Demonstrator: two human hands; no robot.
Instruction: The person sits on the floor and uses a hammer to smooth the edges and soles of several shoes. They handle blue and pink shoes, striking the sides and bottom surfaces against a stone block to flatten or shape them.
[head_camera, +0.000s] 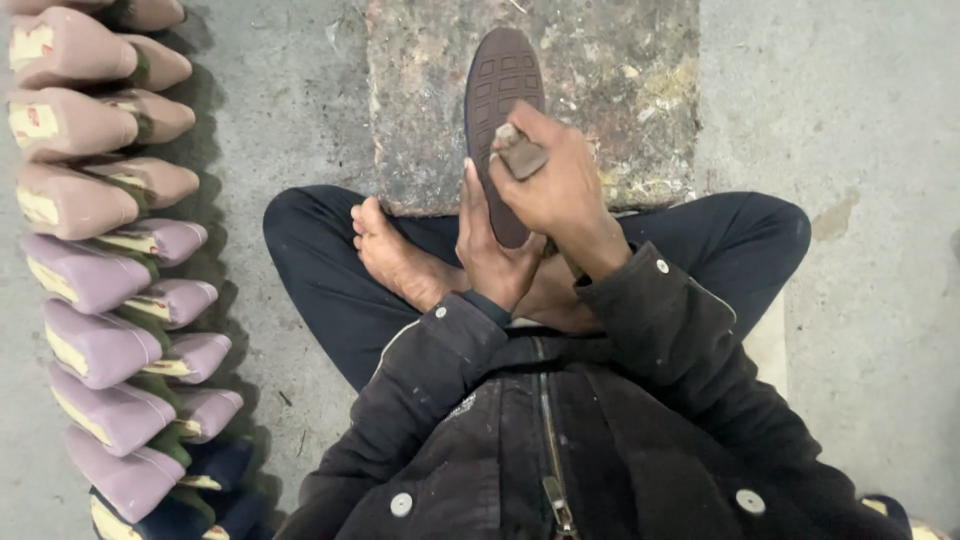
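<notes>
I watched the left hand (488, 250) clamped on the dark sole (503, 110) lying tread-up on the stone slab (620, 120), right hand (555, 185) closed around a small block (520, 152); a slipped stroke risked scraping the bracing fingers.

The setting was a small shoemaking workshop, worked at floor level. A bare, stained concrete floor (850, 120) carried a worn, paint-flecked stone slab (600, 110), with a brown shoe sole (497, 75) lying on it. Left of the slab, well apart, a row of pink and purple shoe lasts (100, 260) lay lined up along the floor.
</notes>
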